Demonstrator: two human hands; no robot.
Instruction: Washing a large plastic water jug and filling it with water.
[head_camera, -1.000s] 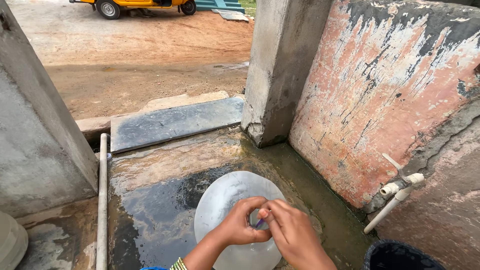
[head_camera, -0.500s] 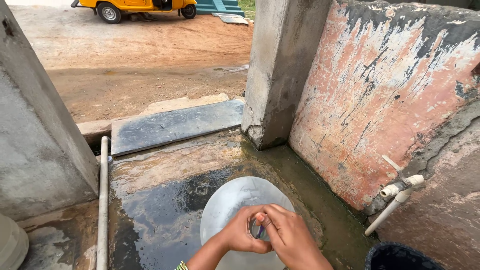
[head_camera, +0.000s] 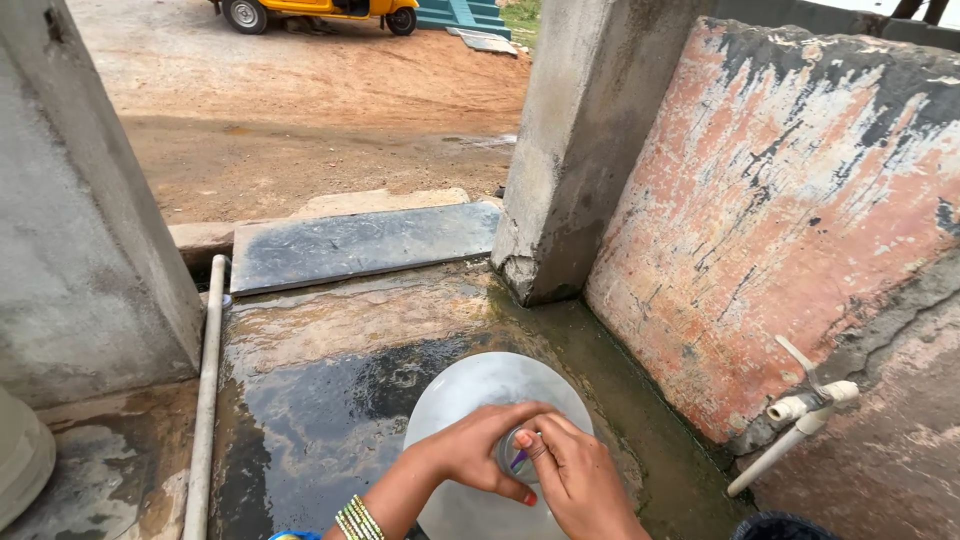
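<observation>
A wet concrete floor (head_camera: 330, 400) carries a round steel plate (head_camera: 480, 385) near its right edge, beside the painted wall (head_camera: 780, 220). A white tap (head_camera: 800, 415) sticks out from this wall. Over the plate, the left hand (head_camera: 475, 450) and right hand (head_camera: 580, 480) are closed together around a small steel cup (head_camera: 517, 455).
</observation>
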